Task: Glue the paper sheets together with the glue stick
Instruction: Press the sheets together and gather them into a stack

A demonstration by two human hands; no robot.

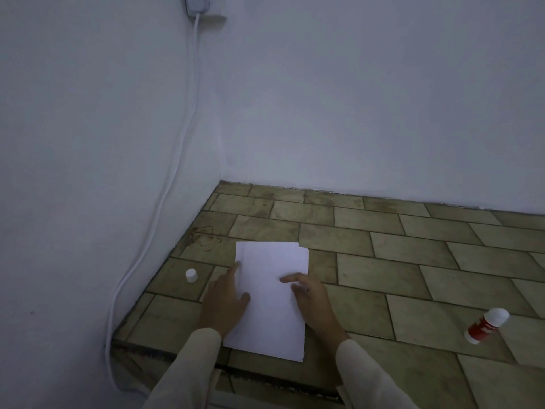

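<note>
White paper sheets (272,299) are lying stacked on the tile-patterned surface (413,261), the far corner slightly offset, so you are likely pressing a bond already made. Your left hand (225,302) and right hand (311,299) are resting flat on them, fingers spread, gripping nothing. Off right, the red glue stick (486,326) is lying tilted; its small white cap (191,275) is standing near the wall.

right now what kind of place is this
Probably a bare corner of a room at home, not a workshop. The paper sheets lie on a tile-patterned surface against plain white walls, and a white cable hangs from a wall plug.
</note>
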